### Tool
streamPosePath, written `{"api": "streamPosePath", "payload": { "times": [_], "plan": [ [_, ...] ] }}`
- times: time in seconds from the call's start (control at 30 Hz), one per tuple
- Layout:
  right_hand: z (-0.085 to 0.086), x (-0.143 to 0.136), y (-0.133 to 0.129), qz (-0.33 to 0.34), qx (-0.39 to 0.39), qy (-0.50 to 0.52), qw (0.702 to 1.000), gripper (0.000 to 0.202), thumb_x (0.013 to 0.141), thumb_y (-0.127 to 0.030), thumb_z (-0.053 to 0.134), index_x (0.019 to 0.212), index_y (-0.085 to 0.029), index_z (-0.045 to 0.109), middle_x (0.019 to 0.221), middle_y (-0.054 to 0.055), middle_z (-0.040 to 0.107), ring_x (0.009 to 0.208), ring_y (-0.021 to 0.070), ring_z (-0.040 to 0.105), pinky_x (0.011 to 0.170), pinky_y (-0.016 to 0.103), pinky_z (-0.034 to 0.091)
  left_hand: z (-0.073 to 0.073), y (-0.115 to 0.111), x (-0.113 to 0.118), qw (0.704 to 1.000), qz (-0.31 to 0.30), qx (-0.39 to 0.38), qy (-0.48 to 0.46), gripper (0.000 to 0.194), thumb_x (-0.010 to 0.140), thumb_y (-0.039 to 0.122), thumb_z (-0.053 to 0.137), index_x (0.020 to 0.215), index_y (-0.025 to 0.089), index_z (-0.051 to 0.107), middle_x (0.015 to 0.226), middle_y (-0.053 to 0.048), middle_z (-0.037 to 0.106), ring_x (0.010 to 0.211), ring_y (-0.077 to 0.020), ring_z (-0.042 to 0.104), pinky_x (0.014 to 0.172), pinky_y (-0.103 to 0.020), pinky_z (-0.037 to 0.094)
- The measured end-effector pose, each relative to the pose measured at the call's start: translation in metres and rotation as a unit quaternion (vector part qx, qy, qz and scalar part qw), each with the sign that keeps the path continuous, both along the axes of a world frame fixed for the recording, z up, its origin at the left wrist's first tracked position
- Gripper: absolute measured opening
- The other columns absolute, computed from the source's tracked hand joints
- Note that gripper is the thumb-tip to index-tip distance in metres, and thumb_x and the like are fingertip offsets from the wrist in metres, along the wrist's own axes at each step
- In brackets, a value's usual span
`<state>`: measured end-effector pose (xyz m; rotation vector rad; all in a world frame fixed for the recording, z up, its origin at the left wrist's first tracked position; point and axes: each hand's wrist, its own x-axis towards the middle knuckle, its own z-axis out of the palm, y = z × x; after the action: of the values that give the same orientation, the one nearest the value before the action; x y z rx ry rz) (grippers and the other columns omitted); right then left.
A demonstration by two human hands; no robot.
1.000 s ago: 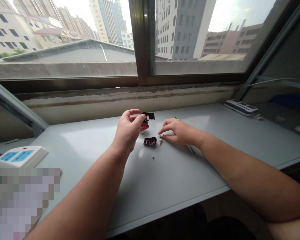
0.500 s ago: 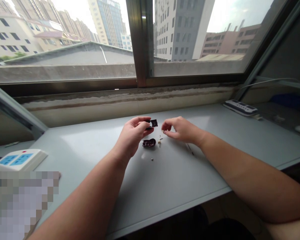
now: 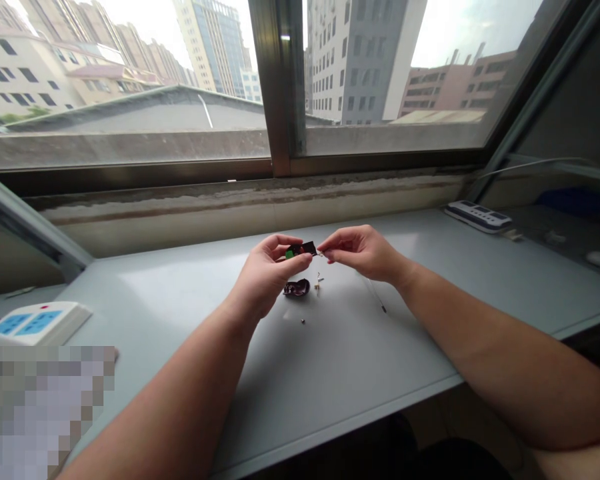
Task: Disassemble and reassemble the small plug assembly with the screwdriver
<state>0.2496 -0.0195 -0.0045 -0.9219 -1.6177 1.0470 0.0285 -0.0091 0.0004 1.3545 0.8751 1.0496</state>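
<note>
Between the fingers of my left hand (image 3: 275, 270) is a small black part (image 3: 309, 248) with a bit of green showing on it. My right hand (image 3: 363, 253) pinches a tiny light-coloured piece (image 3: 321, 253) at the right end of the black part; whether the two touch is too small to tell. Below my left fingers, a dark curved shell (image 3: 297, 288) lies on the grey table (image 3: 290, 373). Just right of the shell are small metal and brass-coloured pieces (image 3: 317, 287). A tiny round dark piece (image 3: 303, 321) lies nearer the front.
A thin rod (image 3: 379, 298) lies below my right wrist. White power strips stand at the left (image 3: 43, 323) and back right (image 3: 479, 217). A window frame (image 3: 280, 100) rises behind the table, and a blurred-out object (image 3: 40, 407) is at lower left.
My right hand has moved left with its fingertips up to the black part. The black part has turned in my left hand, and green now shows on it.
</note>
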Motion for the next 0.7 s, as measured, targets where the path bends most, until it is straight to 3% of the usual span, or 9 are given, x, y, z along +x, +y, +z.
{"api": "streamPosePath", "payload": {
  "times": [0.2, 0.37, 0.7],
  "plan": [
    [-0.0013, 0.0003, 0.0012, 0.025, -0.004, 0.035, 0.999, 0.017, 0.077, -0.022, 0.083, 0.091, -0.016, 0.076, 0.075, 0.002, 0.074, 0.073, 0.0141, 0.07, 0.074, 0.03, 0.059, 0.0033, -0.0044, 0.0015, 1.0, -0.019, -0.018, 0.011, 0.05, 0.066, 0.03, 0.093, 0.105, 0.018, 0.064, 0.088, -0.005, 0.074, 0.076, -0.0171, 0.066, 0.07, -0.03, 0.046],
    [-0.002, 0.0011, 0.0012, 0.022, -0.028, 0.038, 0.999, 0.029, 0.072, -0.033, 0.091, 0.091, -0.015, 0.079, 0.076, 0.003, 0.076, 0.073, 0.0146, 0.071, 0.074, 0.031, 0.063, 0.0062, -0.0077, 0.0022, 0.999, -0.027, -0.03, 0.011, 0.049, 0.066, 0.029, 0.092, 0.101, 0.019, 0.061, 0.085, -0.003, 0.073, 0.074, -0.016, 0.064, 0.069, -0.029, 0.046],
    [0.0, -0.0014, -0.0016, 0.022, -0.016, 0.02, 0.999, 0.032, 0.075, -0.043, 0.09, 0.089, -0.016, 0.079, 0.078, 0.003, 0.076, 0.073, 0.0156, 0.072, 0.075, 0.033, 0.064, 0.0049, -0.0082, 0.0028, 0.999, -0.03, -0.036, 0.01, 0.045, 0.067, 0.027, 0.091, 0.095, 0.02, 0.057, 0.083, -0.002, 0.072, 0.074, -0.0159, 0.065, 0.072, -0.03, 0.047]
  ]
}}
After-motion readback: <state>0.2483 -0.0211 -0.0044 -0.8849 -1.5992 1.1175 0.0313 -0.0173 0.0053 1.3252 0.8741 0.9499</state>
